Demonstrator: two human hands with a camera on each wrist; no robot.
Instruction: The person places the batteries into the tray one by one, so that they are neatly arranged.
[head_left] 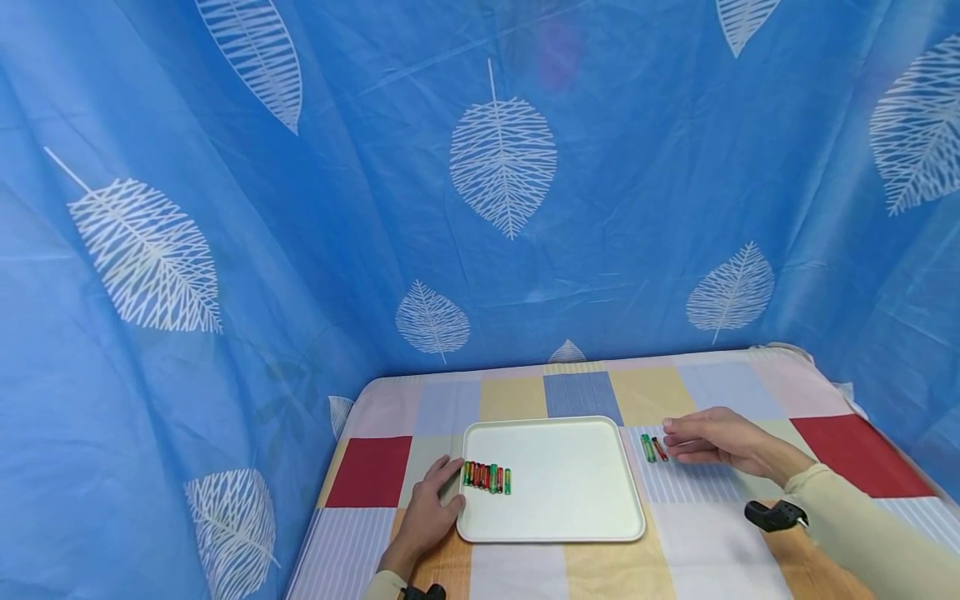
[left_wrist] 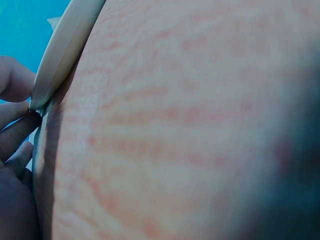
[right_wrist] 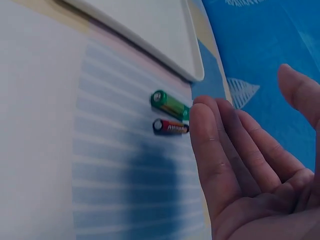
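Note:
My left hand (head_left: 429,514) rests at the left rim of a white tray (head_left: 570,500), its thumb and fingers spread apart along the edge. From the left wrist view, the fingertips touch the tray's rim (left_wrist: 60,55). Inside the tray near that hand, several green and red batteries (head_left: 486,477) lie side by side in a row. My right hand (head_left: 720,442) hovers to the right of the tray, fingers extended, holding nothing. Just left of its fingertips, a thicker green battery (right_wrist: 169,104) and a thinner red battery (right_wrist: 170,126) lie on the cloth.
A patchwork tablecloth (head_left: 525,571) of coloured squares covers the table under the tray. Blue curtains (head_left: 600,208) with white leaf prints hang behind the table and along its sides. A black wrist device (head_left: 776,516) sits under the right wrist.

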